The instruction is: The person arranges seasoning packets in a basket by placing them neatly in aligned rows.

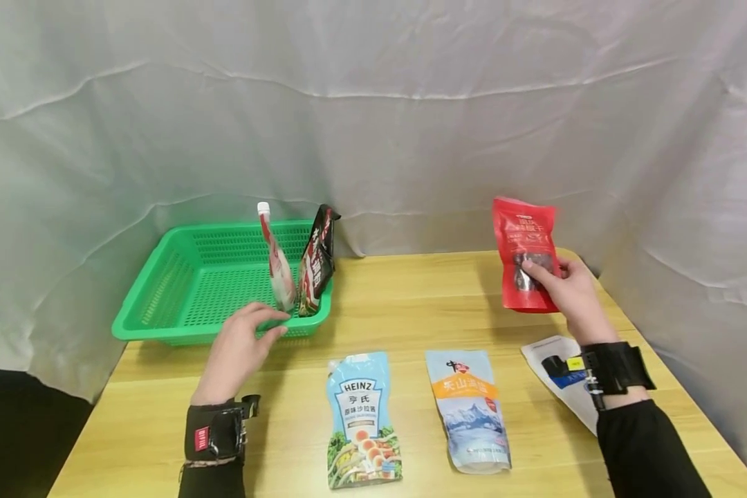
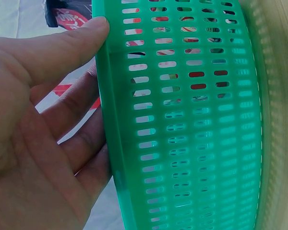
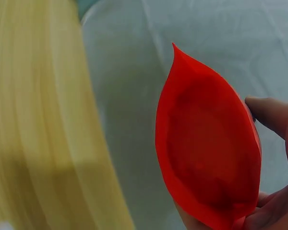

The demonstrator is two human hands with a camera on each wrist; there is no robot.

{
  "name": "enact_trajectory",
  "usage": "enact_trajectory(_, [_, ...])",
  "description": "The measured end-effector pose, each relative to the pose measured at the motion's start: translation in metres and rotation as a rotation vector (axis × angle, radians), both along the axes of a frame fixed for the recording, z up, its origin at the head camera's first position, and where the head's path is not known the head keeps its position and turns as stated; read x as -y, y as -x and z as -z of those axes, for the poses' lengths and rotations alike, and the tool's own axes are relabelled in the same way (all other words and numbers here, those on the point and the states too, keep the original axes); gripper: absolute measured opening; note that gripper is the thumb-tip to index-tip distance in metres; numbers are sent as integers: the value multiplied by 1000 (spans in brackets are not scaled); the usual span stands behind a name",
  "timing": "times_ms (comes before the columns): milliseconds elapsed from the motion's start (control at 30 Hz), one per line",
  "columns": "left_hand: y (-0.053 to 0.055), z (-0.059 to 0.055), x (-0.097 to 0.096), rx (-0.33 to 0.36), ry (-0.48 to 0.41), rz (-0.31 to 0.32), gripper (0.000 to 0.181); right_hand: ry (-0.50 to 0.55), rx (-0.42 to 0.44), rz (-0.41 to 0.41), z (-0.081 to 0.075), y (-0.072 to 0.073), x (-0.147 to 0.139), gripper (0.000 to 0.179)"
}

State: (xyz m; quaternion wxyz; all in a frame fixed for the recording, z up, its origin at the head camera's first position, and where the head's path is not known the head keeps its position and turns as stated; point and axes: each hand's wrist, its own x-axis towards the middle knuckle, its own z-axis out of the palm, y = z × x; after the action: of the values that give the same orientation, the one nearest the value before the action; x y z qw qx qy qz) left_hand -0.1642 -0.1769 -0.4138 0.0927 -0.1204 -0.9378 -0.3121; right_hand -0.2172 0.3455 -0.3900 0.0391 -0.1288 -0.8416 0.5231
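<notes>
My right hand (image 1: 577, 302) grips a red snack pouch (image 1: 523, 235) with a clear window, thumb on its front, holding it upright above the back right of the table. In the right wrist view the pouch's red bottom (image 3: 206, 139) faces the camera. My left hand (image 1: 238, 351) is at the front right rim of a green basket (image 2: 110, 96), its thumb over the rim's outside and its other fingers partly hidden behind it. Inside the basket, a white-capped squeeze pouch (image 1: 280, 273) and a black food packet (image 1: 317, 263) stand at the right end.
On the wooden table (image 1: 411, 297) lie a light-blue Heinz pouch (image 1: 362, 422), a blue-and-orange pouch with a mountain picture (image 1: 469, 411), and a white packet (image 1: 550, 353) partly under the right wrist. A grey cloth (image 1: 398, 138) hangs behind the table.
</notes>
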Motion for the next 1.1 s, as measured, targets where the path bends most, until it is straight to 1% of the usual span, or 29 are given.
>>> enact_trajectory(100, [-1, 0, 1, 4, 2, 1, 26, 63, -39, -4, -6, -10, 21, 89])
enact_trajectory(200, [-2, 0, 3, 1, 3, -9, 26, 118, -74, -13, -11, -18, 45, 86])
enact_trajectory(267, [-2, 1, 4, 3, 6, -13, 26, 140, -92, -20, -14, -23, 60, 83])
enact_trajectory(500, [0, 2, -1, 22, 26, -15, 27, 220, -124, -61, -21, -44, 106, 73])
enact_trajectory(633, [0, 0, -5, 4, 20, -24, 30, 273, -136, -99, -21, -54, 128, 68])
enact_trajectory(700, [0, -1, -7, -17, 9, -31, 30, 292, -132, -118, -20, -58, 138, 65])
enact_trajectory(867, [0, -3, -19, -108, -62, -32, 23, 329, -111, -156, -14, -63, 161, 62])
enact_trajectory(967, [0, -4, -30, -147, -132, -19, 22, 352, -105, -191, -10, -66, 173, 62])
enact_trajectory(1100, [-2, -7, -46, -161, -231, 23, 33, 386, -119, -246, -5, -69, 189, 63])
